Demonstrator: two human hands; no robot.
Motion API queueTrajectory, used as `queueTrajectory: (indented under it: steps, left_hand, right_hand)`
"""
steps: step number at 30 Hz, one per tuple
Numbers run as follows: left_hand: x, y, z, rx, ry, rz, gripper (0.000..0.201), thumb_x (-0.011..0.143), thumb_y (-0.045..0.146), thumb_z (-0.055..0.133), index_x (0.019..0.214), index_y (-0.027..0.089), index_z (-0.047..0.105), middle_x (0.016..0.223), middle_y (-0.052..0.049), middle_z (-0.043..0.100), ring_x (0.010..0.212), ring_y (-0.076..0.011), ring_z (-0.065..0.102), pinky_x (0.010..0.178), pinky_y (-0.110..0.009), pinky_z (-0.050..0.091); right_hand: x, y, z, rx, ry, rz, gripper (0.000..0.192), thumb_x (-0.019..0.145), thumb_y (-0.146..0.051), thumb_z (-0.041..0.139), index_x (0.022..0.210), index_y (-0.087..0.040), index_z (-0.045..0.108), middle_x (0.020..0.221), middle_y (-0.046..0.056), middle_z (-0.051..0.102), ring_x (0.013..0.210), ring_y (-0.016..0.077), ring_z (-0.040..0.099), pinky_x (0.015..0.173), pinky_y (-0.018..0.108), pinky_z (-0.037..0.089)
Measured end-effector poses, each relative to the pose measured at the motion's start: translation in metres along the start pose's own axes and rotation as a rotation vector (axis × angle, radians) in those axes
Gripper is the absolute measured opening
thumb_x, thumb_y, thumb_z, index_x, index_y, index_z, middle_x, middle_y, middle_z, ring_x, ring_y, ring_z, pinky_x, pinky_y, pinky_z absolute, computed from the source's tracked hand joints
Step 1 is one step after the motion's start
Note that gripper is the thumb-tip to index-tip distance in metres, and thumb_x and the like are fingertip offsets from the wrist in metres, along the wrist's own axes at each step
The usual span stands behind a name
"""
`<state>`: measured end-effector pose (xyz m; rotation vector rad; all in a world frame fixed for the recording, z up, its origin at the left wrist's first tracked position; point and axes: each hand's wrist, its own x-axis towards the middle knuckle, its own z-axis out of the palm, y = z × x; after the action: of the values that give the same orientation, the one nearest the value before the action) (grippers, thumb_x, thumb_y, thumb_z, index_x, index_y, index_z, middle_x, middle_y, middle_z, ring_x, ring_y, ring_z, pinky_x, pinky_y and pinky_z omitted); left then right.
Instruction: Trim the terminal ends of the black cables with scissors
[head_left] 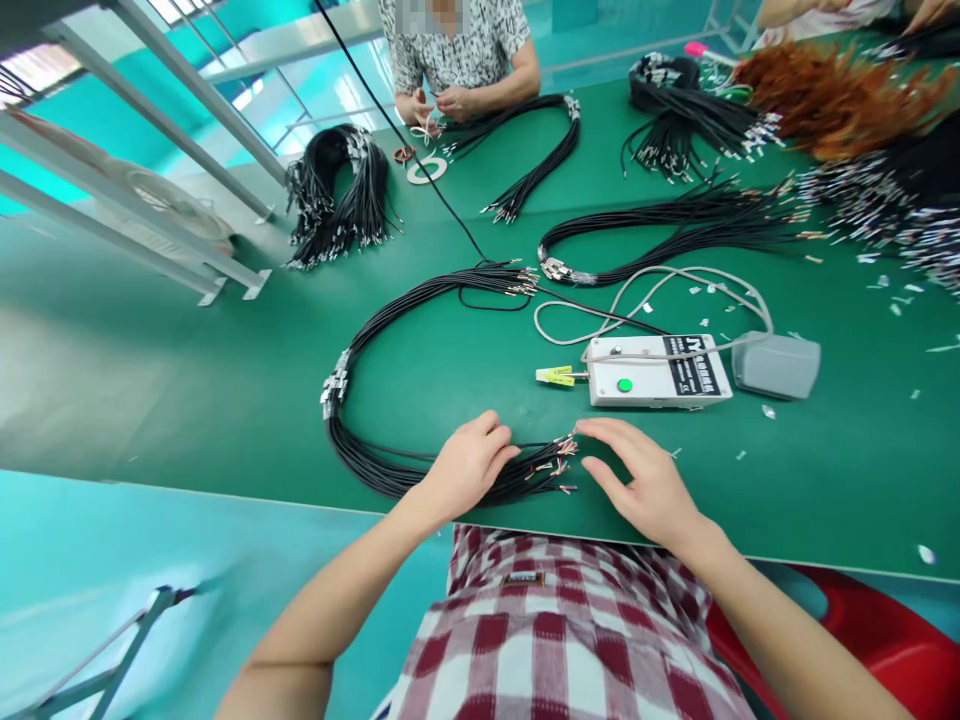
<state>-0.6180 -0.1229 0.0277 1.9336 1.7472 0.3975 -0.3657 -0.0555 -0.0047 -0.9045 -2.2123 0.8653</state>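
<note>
A long bundle of black cables [360, 345] lies curved in a C on the green table [187, 380], its stripped ends near the front edge. My left hand [466, 465] rests flat on that bundle close to the ends, fingers pressing the cables down. My right hand [645, 480] hovers just right of the bare wire tips [559, 462], fingers spread and curved, index finger touching the tips. A white control box [656, 370] with a green button sits just beyond my right hand, a yellow-green clip [555, 375] at its left side.
A grey pedal [776, 365] lies right of the box, joined by a grey cord. More black cable bundles [341, 195] lie across the table, plus orange wires [832, 95] at far right. A person [457, 60] works opposite. A metal frame [150, 190] stands at left.
</note>
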Motion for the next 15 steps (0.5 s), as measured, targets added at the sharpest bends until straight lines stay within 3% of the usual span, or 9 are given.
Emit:
queueTrajectory:
  steps: [3, 5, 8, 10, 11, 12, 15]
  left_hand:
    - [-0.008, -0.002, 0.000, -0.245, -0.038, -0.089, 0.030, 0.101, 0.033, 0.040, 0.075, 0.021, 0.048, 0.073, -0.001, 0.058, 0.066, -0.0161, 0.056, 0.067, -0.028, 0.043]
    - [-0.014, -0.005, 0.000, -0.453, 0.033, -0.190, 0.034, 0.102, 0.038, 0.037, 0.073, 0.022, 0.045, 0.063, 0.001, 0.056, 0.058, -0.0145, 0.055, 0.062, -0.027, 0.043]
    - [-0.019, -0.008, 0.001, -0.638, 0.166, -0.230, 0.036, 0.101, 0.042, 0.040, 0.073, 0.021, 0.048, 0.064, 0.001, 0.058, 0.062, -0.0143, 0.059, 0.064, -0.026, 0.046]
    - [-0.017, -0.007, 0.002, -0.630, 0.156, -0.200, 0.037, 0.100, 0.042, 0.043, 0.072, 0.019, 0.051, 0.066, -0.001, 0.060, 0.066, -0.0146, 0.059, 0.068, -0.026, 0.045]
    - [-0.015, -0.006, 0.003, -0.607, 0.140, -0.188, 0.037, 0.100, 0.041, 0.044, 0.071, 0.019, 0.052, 0.067, -0.001, 0.060, 0.067, -0.0145, 0.058, 0.068, -0.026, 0.045]
    - [-0.013, -0.005, 0.004, -0.581, 0.126, -0.182, 0.037, 0.100, 0.040, 0.045, 0.071, 0.019, 0.052, 0.066, -0.001, 0.060, 0.066, -0.0144, 0.057, 0.068, -0.026, 0.044]
    - [-0.007, -0.003, 0.007, -0.529, 0.132, -0.187, 0.034, 0.099, 0.040, 0.046, 0.072, 0.019, 0.051, 0.066, 0.000, 0.057, 0.066, -0.0143, 0.054, 0.066, -0.026, 0.041]
  right_hand:
    - [0.015, -0.006, 0.014, 0.242, -0.100, 0.119, 0.037, 0.101, -0.036, 0.047, 0.137, -0.025, 0.052, 0.134, 0.010, 0.066, 0.122, 0.0237, 0.064, 0.104, 0.045, 0.052]
    - [0.014, -0.009, 0.017, 0.432, -0.137, 0.222, 0.036, 0.102, -0.039, 0.044, 0.134, -0.024, 0.052, 0.127, 0.010, 0.070, 0.113, 0.0215, 0.069, 0.097, 0.041, 0.056]
    - [0.005, -0.013, 0.013, 0.611, -0.317, 0.351, 0.030, 0.101, -0.044, 0.048, 0.113, -0.021, 0.062, 0.097, 0.007, 0.077, 0.085, 0.0185, 0.074, 0.077, 0.032, 0.059]
    - [0.005, -0.013, 0.007, 0.635, -0.494, 0.402, 0.031, 0.099, -0.046, 0.050, 0.098, -0.020, 0.067, 0.085, 0.006, 0.077, 0.075, 0.0174, 0.072, 0.067, 0.029, 0.057]
    - [0.007, -0.013, 0.004, 0.617, -0.518, 0.417, 0.032, 0.098, -0.046, 0.052, 0.094, -0.020, 0.069, 0.083, 0.005, 0.076, 0.071, 0.0170, 0.071, 0.064, 0.028, 0.056]
    - [0.011, -0.012, 0.002, 0.574, -0.478, 0.428, 0.031, 0.096, -0.046, 0.054, 0.093, -0.020, 0.069, 0.082, 0.005, 0.075, 0.068, 0.0165, 0.070, 0.062, 0.028, 0.055]
    - [0.028, -0.009, 0.002, 0.376, -0.182, 0.407, 0.025, 0.089, -0.044, 0.065, 0.098, -0.021, 0.069, 0.079, 0.002, 0.071, 0.061, 0.0144, 0.062, 0.055, 0.027, 0.047]
